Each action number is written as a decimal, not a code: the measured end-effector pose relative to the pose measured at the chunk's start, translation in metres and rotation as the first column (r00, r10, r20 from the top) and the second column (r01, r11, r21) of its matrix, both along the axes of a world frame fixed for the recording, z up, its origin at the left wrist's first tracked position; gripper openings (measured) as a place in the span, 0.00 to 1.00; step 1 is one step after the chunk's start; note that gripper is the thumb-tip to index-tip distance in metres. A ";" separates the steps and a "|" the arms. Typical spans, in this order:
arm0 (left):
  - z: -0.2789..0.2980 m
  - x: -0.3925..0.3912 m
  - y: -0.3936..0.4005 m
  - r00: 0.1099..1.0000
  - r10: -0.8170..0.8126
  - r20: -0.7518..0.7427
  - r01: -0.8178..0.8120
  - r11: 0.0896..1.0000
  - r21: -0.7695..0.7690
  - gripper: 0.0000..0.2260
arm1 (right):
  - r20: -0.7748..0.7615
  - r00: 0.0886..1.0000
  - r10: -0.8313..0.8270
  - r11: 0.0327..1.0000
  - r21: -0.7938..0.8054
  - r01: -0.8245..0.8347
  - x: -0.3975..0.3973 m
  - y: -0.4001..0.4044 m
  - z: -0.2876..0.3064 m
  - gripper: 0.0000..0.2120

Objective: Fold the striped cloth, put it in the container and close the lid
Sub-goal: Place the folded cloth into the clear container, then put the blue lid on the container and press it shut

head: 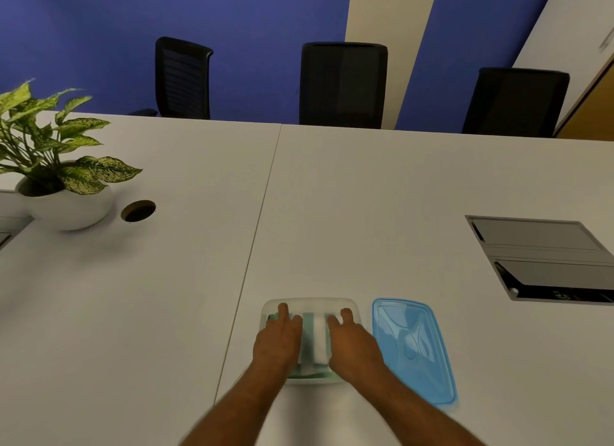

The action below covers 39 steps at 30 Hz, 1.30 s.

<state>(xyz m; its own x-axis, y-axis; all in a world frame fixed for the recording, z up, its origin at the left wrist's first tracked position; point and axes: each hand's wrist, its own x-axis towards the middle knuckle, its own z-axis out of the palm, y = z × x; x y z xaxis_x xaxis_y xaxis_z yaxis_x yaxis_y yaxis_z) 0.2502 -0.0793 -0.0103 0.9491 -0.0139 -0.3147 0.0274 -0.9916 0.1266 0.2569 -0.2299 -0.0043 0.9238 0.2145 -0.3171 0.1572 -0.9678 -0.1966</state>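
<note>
The folded striped cloth [315,339], green and white, lies inside a clear plastic container [312,302] near the table's front edge. My left hand [277,341] rests palm down on the cloth's left part, fingers spread and reaching to the far rim. My right hand [352,342] lies on its right part in the same way. Both hands hide much of the cloth. The translucent blue lid [413,349] lies flat on the table just right of the container, apart from it.
A potted plant in a white bowl [66,206] stands at the far left beside a round cable hole [138,210]. A grey cable-box flap [545,256] is set into the table at right. Three black chairs [344,83] line the far edge.
</note>
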 end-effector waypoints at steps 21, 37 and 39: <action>0.003 -0.017 -0.191 0.924 0.128 -0.359 -0.362 0.588 -0.723 0.44 | -0.242 0.578 -0.779 0.457 0.413 0.788 -0.033 -0.213 -0.035 0.23; -0.015 -0.049 -0.191 0.852 0.229 -0.471 -0.521 0.467 -0.715 0.42 | -0.139 0.650 -0.747 0.578 0.347 0.739 -0.063 -0.201 -0.051 0.18; -0.010 -0.055 -0.192 0.855 0.239 -0.460 -0.518 0.422 -0.744 0.41 | -0.135 0.602 -0.787 0.495 0.445 0.747 -0.067 -0.201 -0.045 0.20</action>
